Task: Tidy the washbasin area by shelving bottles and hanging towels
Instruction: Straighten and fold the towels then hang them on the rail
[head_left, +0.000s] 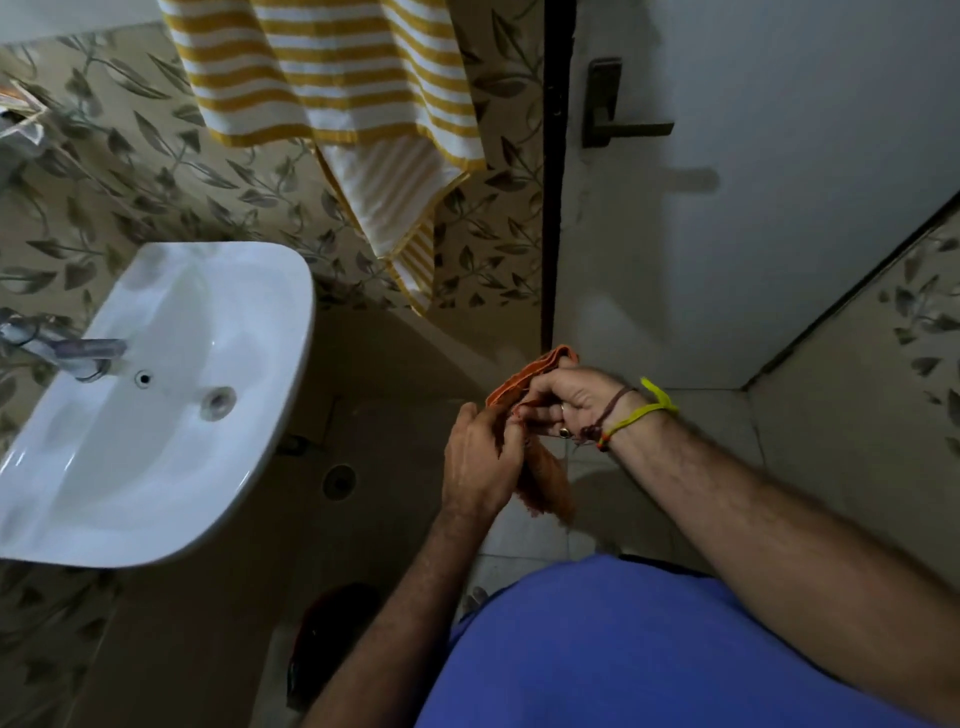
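The striped towel (332, 93) runs off the top edge, its hanger unseen. The orange cloth (540, 415) is mostly covered by both hands. The tap (67, 353) is blurred and cut by the left edge. The dark object on the floor (332, 639) cannot be identified.

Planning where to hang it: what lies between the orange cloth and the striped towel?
Head view: only bare patterned wall separates the orange cloth from the striped towel above.

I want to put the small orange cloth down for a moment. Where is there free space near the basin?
The washbasin bowl is bare between the tap and its front rim. The wall between the striped towel and the basin holds nothing. It is crowded where the left hand and right hand grip the orange cloth.
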